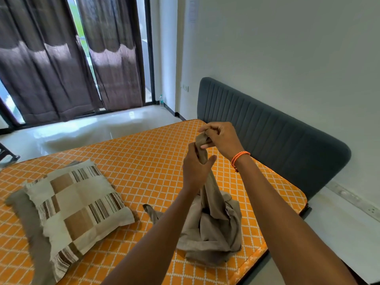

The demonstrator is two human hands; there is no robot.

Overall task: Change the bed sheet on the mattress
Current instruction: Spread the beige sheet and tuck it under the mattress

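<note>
A grey-brown bed sheet (213, 225) lies bunched in a heap on the bare orange mattress (144, 167), near the side of the mattress closest to the person and toward the headboard end. One end of the sheet is drawn up out of the heap into a twisted rope. The left hand (196, 171) grips this rope partway up, its fingers (211, 159) curled round the cloth. The right hand (221, 138) is just above it and pinches the top end of the rope between thumb and curled fingers (205, 146). An orange braided band (239, 158) circles the right wrist.

The mattress has a white diamond lattice print and carries no readable label. To the left of the heap, well apart from it, lies a pillow (80, 204) in a patchwork cover of cream, tan and striped squares, resting partly on a plain grey-brown pillow (30, 219).

A dark grey ribbed headboard (267, 130) stands against the white wall. A sheet of paper (193, 9) hangs high on the wall; its writing is too small to read. Brown curtains (51, 68) hang over the glass doors, and a clear bottle (161, 100) stands on the pale floor (82, 128) by the corner; its label cannot be read.
</note>
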